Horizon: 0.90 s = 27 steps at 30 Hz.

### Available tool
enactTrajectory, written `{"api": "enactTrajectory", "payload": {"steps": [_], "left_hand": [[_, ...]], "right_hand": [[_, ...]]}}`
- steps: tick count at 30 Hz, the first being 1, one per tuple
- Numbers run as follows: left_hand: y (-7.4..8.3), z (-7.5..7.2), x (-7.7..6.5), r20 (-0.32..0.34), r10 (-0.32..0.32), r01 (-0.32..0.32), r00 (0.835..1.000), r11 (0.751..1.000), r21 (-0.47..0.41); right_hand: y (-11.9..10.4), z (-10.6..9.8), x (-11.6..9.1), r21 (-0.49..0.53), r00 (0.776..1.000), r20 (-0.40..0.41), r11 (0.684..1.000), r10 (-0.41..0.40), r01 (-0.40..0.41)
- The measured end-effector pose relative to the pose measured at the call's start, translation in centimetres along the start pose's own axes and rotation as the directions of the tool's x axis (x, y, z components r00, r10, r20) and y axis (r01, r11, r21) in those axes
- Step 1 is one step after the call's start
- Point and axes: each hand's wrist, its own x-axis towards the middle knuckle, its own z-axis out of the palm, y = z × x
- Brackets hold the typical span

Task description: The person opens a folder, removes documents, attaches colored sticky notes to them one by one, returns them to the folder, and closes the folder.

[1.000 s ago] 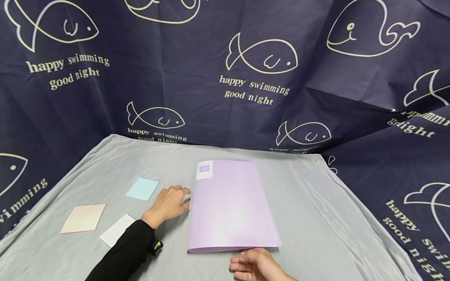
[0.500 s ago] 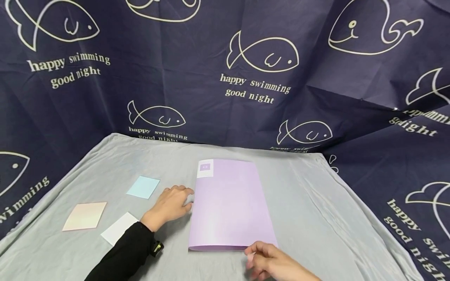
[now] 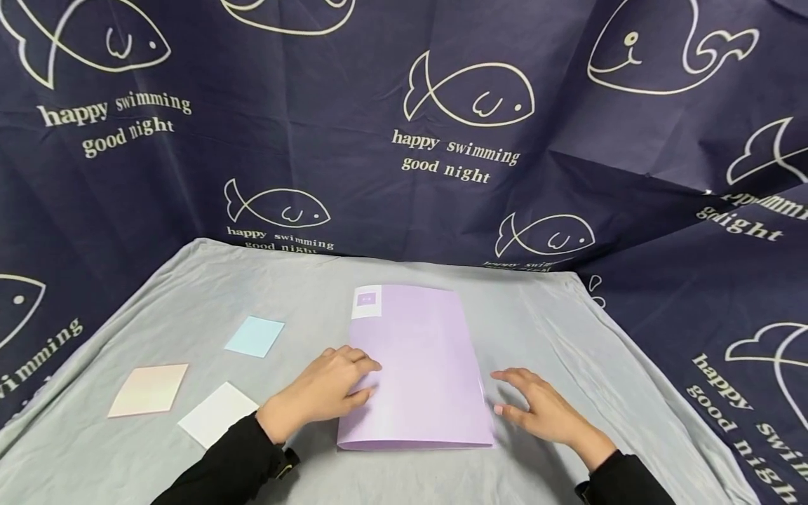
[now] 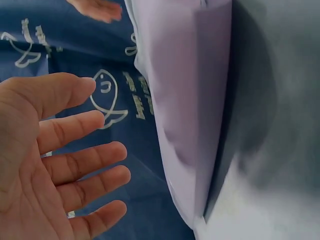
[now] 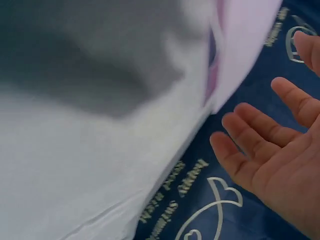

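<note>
A light purple folder [image 3: 416, 351] with a white label at its upper left corner lies on the grey cloth, its near edge slightly bowed up. Over the folder's left edge hovers my left hand [image 3: 331, 386], fingers loosely spread. In the left wrist view that hand [image 4: 65, 150] has its fingers apart and grips nothing, with the folder's spine [image 4: 200, 100] beside it. Just off the folder's right edge is my right hand [image 3: 543, 410], its thumb and fingers extended. The right wrist view also has this hand [image 5: 275, 140] with nothing in it.
Left of the folder lie a blue square paper pad [image 3: 255, 336], a cream pad [image 3: 149, 390] and a white one [image 3: 217, 414], partly overlapped by the left sleeve. Behind the grey cloth-covered table [image 3: 524, 330] hangs a dark blue fish-print curtain [image 3: 366, 140].
My right hand has let go of the folder's near edge and moved up to its right side. My left hand has shifted rightward over the folder's left edge.
</note>
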Motion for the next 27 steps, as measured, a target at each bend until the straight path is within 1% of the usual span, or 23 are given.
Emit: {"api": "enactTrajectory", "payload": {"steps": [3, 6, 9, 11, 13, 16, 20, 24, 27], "left_hand": [[0.8, 0.1, -0.1, 0.027, 0.022, -0.022, 0.999, 1.000, 0.006], [1.5, 0.2, -0.3, 0.083, 0.021, -0.020, 0.996, 1.000, -0.009], [1.9, 0.3, -0.5, 0.148, 0.009, -0.004, 0.989, 0.999, -0.033], [2.2, 0.3, -0.6, 0.176, 0.009, 0.001, 0.984, 0.998, -0.055], [2.4, 0.5, -0.8, 0.199, 0.020, -0.004, 0.980, 0.997, -0.081], [2.6, 0.9, -0.9, 0.208, 0.040, -0.022, 0.977, 0.996, -0.090], [2.6, 1.5, -1.1, 0.207, 0.045, -0.033, 0.977, 0.997, -0.063], [2.5, 2.0, -1.0, 0.205, 0.042, -0.030, 0.978, 0.998, -0.061], [2.3, 2.1, -0.9, 0.210, 0.040, -0.024, 0.977, 0.997, -0.077]], "right_hand": [[0.9, 0.5, -0.1, -0.012, 0.996, 0.080, 0.999, 0.050, -0.049], [1.6, 1.0, -0.1, 0.001, 0.985, 0.147, 0.996, 0.088, -0.089], [2.0, 1.5, -0.1, 0.053, 0.970, 0.211, 0.989, 0.123, -0.137], [2.2, 1.8, -0.1, 0.088, 0.955, 0.262, 0.982, 0.139, -0.167], [2.4, 2.1, -0.1, 0.098, 0.943, 0.303, 0.979, 0.141, -0.178], [2.5, 2.3, -0.1, 0.093, 0.936, 0.328, 0.982, 0.128, -0.167], [2.5, 2.2, 0.1, 0.086, 0.940, 0.323, 0.986, 0.111, -0.146], [2.6, 2.1, 0.2, 0.081, 0.936, 0.334, 0.986, 0.113, -0.148], [2.8, 2.0, 0.2, 0.073, 0.932, 0.339, 0.983, 0.133, -0.167]]}}
